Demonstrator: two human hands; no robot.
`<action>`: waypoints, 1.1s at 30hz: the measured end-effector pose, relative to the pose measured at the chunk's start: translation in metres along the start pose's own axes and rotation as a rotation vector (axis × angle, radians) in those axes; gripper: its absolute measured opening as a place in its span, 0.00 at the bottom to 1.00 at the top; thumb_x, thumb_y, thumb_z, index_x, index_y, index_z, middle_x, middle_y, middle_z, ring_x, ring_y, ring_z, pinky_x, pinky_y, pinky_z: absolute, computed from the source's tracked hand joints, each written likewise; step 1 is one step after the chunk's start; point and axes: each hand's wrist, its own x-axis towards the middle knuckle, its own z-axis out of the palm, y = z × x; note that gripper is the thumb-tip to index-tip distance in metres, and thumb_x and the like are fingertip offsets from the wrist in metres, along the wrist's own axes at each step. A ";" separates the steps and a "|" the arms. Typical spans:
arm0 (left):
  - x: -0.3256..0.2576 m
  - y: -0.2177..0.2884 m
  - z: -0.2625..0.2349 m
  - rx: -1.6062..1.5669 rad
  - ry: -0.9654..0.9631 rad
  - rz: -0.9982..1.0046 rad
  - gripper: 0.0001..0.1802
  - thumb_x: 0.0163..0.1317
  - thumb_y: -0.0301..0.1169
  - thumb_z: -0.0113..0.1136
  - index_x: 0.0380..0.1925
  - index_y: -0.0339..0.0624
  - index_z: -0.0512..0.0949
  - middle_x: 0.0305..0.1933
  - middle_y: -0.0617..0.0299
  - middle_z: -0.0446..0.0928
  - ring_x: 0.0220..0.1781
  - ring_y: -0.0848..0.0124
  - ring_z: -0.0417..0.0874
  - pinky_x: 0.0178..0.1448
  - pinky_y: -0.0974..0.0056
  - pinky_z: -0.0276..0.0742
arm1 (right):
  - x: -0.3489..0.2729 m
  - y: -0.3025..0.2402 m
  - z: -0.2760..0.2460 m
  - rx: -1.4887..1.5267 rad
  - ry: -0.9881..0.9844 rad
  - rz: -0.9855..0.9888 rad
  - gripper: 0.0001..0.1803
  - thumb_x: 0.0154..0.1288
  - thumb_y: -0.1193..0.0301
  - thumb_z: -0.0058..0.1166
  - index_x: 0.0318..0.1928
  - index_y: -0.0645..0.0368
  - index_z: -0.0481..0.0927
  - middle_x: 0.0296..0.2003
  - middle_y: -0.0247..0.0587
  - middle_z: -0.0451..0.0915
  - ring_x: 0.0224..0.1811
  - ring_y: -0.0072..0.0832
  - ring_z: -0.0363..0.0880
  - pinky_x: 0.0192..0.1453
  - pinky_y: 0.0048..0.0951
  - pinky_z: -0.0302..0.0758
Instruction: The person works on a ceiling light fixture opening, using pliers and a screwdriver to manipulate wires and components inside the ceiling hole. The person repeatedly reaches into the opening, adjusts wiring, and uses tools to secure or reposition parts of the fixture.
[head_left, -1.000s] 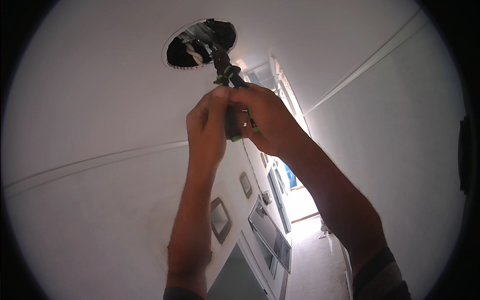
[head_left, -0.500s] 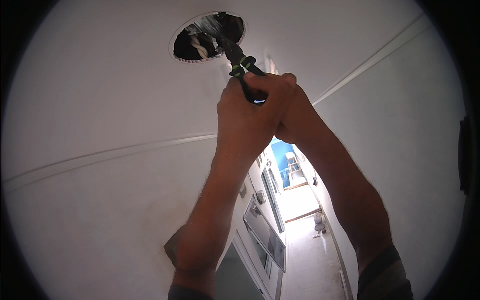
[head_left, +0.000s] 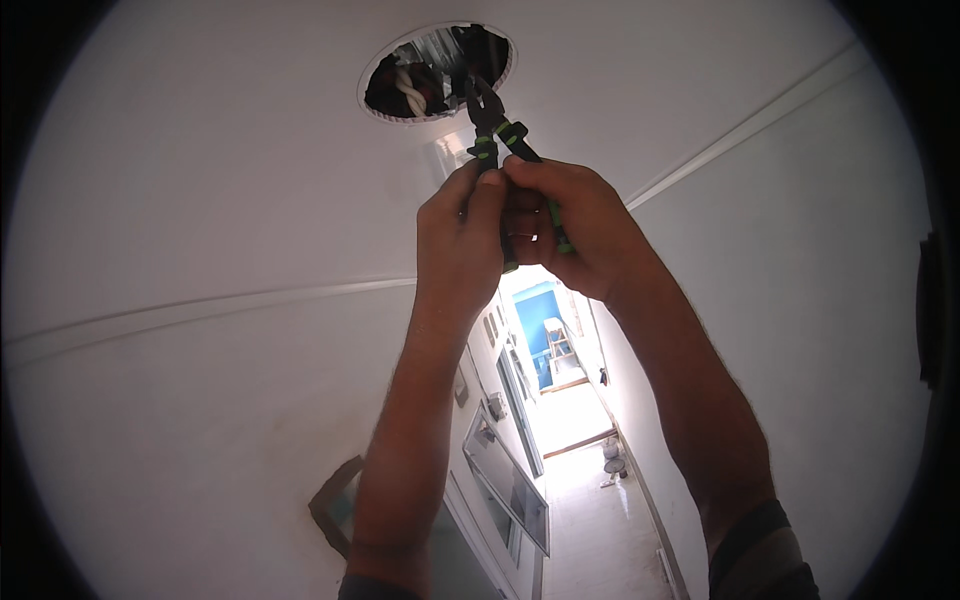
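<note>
Overhead, a round hole is cut in the white ceiling, with a twisted pale cable and shiny metal strips inside. Pliers with black and green handles point up at the hole's near right rim, their jaws spread apart. My left hand closes round the left handle, thumb along it. Around the right handle my right hand is wrapped, thumb near the top. Whether the jaw tips touch anything in the hole cannot be made out.
Below runs a narrow corridor with a pale floor. An open window frame juts out on its left side. A stepladder stands at the far end by a blue wall. A white wall rises at right.
The pliers have come down slightly out of the hole and their handles have spread apart. My hands, overlapping before, are now side by side, one on each handle.
</note>
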 end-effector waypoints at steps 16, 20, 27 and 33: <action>0.015 -0.009 0.004 -0.123 -0.027 0.049 0.20 0.75 0.40 0.56 0.48 0.29 0.79 0.35 0.57 0.85 0.34 0.73 0.85 0.39 0.66 0.81 | 0.013 -0.024 0.004 -0.124 0.093 0.034 0.16 0.75 0.61 0.53 0.45 0.64 0.77 0.36 0.46 0.81 0.36 0.36 0.84 0.39 0.41 0.84; 0.015 0.000 -0.003 -0.070 -0.031 0.088 0.18 0.74 0.39 0.56 0.44 0.30 0.78 0.32 0.57 0.83 0.31 0.72 0.83 0.37 0.64 0.79 | 0.009 -0.021 0.025 0.105 0.082 0.022 0.14 0.74 0.60 0.56 0.42 0.60 0.79 0.32 0.39 0.81 0.34 0.29 0.83 0.41 0.35 0.83; 0.021 0.015 0.038 0.676 0.132 0.158 0.16 0.71 0.35 0.55 0.42 0.29 0.76 0.31 0.55 0.81 0.31 0.69 0.83 0.38 0.60 0.78 | 0.027 -0.011 -0.028 0.406 -0.076 0.070 0.14 0.74 0.62 0.56 0.47 0.61 0.81 0.39 0.42 0.84 0.37 0.28 0.85 0.41 0.32 0.84; 0.009 0.011 0.010 0.127 -0.030 0.022 0.14 0.73 0.34 0.53 0.43 0.31 0.77 0.33 0.52 0.82 0.31 0.65 0.85 0.39 0.58 0.79 | 0.013 -0.031 -0.014 -0.052 0.075 0.137 0.13 0.75 0.65 0.55 0.47 0.64 0.78 0.39 0.48 0.83 0.37 0.36 0.86 0.41 0.37 0.87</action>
